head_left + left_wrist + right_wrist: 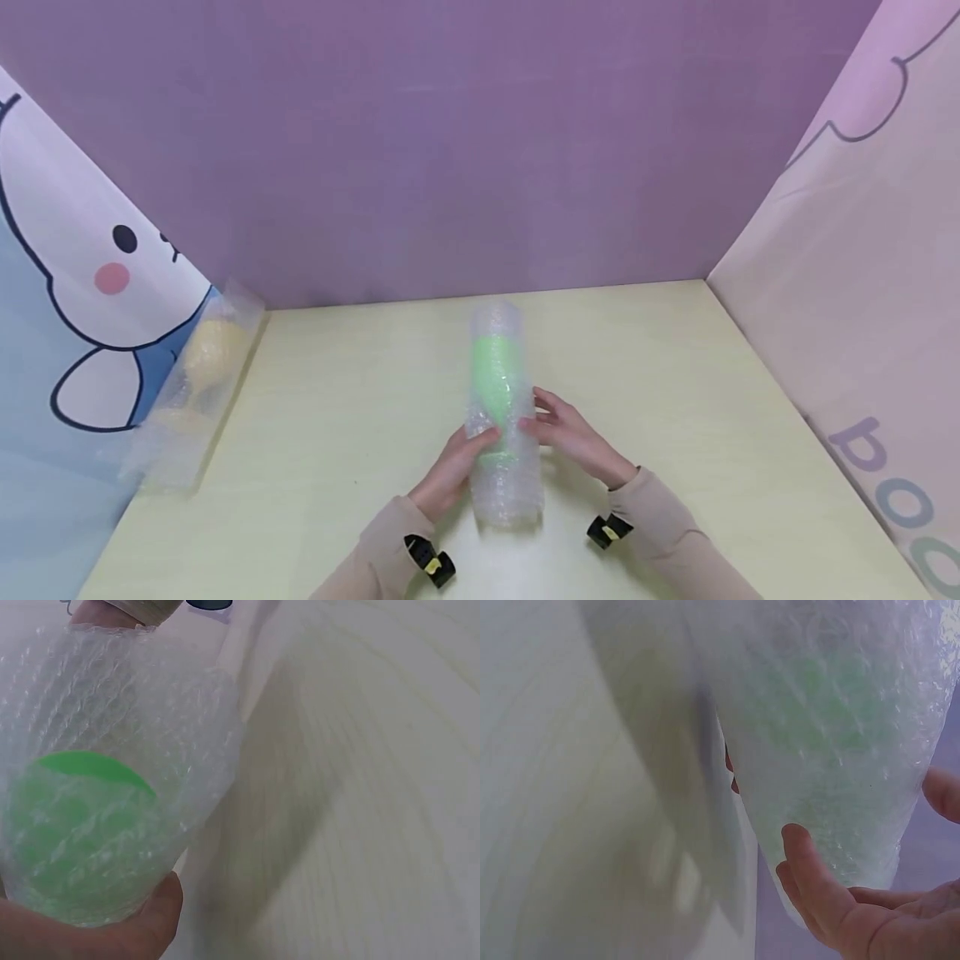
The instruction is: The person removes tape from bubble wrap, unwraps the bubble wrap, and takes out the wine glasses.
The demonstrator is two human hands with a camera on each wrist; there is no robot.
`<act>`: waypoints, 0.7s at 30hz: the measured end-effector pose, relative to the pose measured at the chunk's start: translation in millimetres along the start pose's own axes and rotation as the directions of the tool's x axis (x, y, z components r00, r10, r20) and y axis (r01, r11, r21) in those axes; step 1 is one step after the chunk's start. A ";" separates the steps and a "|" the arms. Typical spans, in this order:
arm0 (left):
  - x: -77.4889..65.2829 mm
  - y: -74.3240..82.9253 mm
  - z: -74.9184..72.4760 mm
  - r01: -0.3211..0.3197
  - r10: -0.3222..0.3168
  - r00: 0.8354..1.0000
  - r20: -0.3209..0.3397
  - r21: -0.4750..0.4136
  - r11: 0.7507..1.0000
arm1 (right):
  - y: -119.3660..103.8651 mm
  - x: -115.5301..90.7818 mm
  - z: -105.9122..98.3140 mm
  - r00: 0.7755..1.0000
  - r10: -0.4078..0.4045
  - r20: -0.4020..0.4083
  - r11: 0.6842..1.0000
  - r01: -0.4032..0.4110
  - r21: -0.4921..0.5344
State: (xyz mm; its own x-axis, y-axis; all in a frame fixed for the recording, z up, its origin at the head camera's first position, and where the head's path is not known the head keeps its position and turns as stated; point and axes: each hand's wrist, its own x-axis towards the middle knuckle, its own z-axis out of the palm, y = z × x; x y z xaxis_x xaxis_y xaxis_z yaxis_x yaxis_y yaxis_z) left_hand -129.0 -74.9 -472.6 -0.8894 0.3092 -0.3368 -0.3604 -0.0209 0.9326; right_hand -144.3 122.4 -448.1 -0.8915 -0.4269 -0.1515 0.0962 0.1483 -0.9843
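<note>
A green goblet-shaped thing (495, 371) lies inside a tall roll of bubble wrap (508, 496), held in front of the person over the table. My left hand (450, 468) grips the roll low on its left side, thumb across the front. In the left wrist view, the round green end (79, 840) shows through the clear wrap, with the thumb close below it. On the roll's other side, my right hand (573, 433) holds the wrap, its thumb at the front edge. The right wrist view shows its fingers (817, 889) curved against the wrap.
Another bubble-wrapped bundle (180, 421) with a yellow goblet-shaped thing (213, 354) inside lies at the table's left edge, against the printed side panel (90, 208). A purple panel (480, 150) stands behind the pale wooden table (637, 350), and a printed panel (862, 292) closes the right.
</note>
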 end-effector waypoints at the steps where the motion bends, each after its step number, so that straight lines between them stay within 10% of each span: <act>1: 0.8 -0.7 0.5 0.000 0.000 1.000 0.000 0.006 1.000 | 0.8 -0.3 -0.4 1.000 0.001 0.002 1.000 -0.001 0.002; 21: 3.3 -6.2 2.6 -0.012 0.015 1.000 -0.018 0.122 0.992 | 10.4 0.6 6.8 0.991 0.077 -0.113 0.995 -0.084 -0.058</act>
State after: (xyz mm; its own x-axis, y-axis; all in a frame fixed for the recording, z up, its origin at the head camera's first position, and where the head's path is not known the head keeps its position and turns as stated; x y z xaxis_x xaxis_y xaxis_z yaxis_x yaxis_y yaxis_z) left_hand -128.9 -71.3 -479.2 -0.8995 0.2914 -0.3255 -0.3125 0.0914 0.9455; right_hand -140.9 117.6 -459.1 -0.9257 -0.3110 -0.2153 0.1448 0.2346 -0.9613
